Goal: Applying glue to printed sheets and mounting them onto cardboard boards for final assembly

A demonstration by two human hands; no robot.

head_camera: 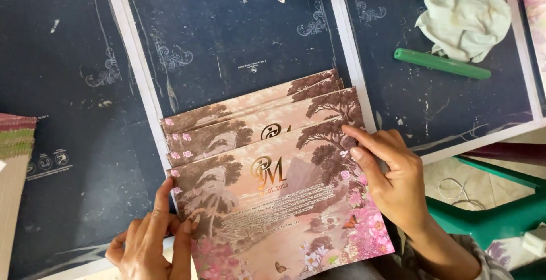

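A fanned stack of pink-and-brown printed cards (267,166) with trees, flowers and butterflies lies on dark blue sheets (239,35) covering the table. My left hand (151,240) presses the lower left edge of the top card, fingers spread along it. My right hand (389,175) rests on the top card's right edge, its fingertips touching the upper right corner near the card beneath. Several cards show behind the top one, each offset upward.
A green stick-like tool (441,64) and a crumpled pale cloth (466,10) lie at the upper right. A stack of cards seen edge-on (14,172) stands at the left. A green plastic chair (495,212) is at the lower right, beyond the table edge.
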